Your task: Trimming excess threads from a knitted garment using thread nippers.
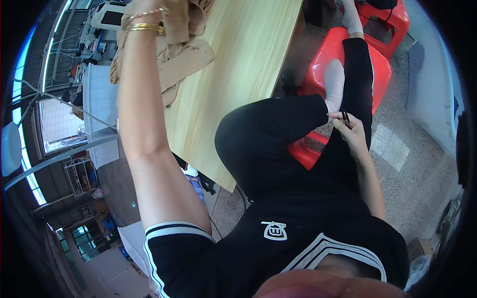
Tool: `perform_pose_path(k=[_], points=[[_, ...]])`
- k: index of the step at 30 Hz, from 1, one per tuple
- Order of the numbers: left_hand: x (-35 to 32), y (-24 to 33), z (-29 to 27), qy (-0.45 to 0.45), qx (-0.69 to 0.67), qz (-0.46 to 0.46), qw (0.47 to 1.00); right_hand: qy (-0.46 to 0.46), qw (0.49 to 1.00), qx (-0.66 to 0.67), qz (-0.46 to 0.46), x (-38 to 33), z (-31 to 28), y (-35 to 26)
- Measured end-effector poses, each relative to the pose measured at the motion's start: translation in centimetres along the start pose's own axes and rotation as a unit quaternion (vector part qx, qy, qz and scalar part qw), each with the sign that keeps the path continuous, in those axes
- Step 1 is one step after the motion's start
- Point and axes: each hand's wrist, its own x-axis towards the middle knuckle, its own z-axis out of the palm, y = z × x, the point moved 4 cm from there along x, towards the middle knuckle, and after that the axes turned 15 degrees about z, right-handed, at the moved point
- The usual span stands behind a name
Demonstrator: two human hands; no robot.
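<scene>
At the top edge, my left hand [146,9], with beads and gold bangles at the wrist, reaches to a tan ribbed knit garment [186,64] on the table. The frame's edge cuts off its fingers, so their grip is hidden. My right hand [351,133] is closed near my ankle, over my black trousers. Out of it sticks a small black two-pronged tool [346,117], which looks like thread snips. The tool is apart from the garment.
The light wooden table [238,64] runs along my left side. My feet in pale socks rest on a red plastic stool [318,64], with another red stool [397,22] behind it. Cables and white equipment [107,17] stand at the far left. A cardboard box [420,248] sits at lower right.
</scene>
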Motion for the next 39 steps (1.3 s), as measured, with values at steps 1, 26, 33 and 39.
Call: perform_pose_path(k=[1, 26, 33, 39], points=[[-1.3, -0.8, 2.2, -0.037, -0.036, -0.037, 0.998, 0.003, 1.000, 0.010, -0.011, -0.1, 0.1, 0.1], [-17.7, -8.3, -21.2, 0.048, 0.428, -0.141, 0.891, -0.073, 0.991, 0.082, 0.073, 1.8, 1.3, 3.9], [-7.9, 10.8, -20.4, 0.174, 0.117, 0.081, 0.974, -0.068, 0.988, 0.120, 0.073, 1.8, 0.7, 4.8], [-9.0, 15.8, -13.3, 0.158, 0.029, 0.097, 0.982, -0.076, 0.989, 0.102, 0.076, 2.7, 0.8, 5.2]])
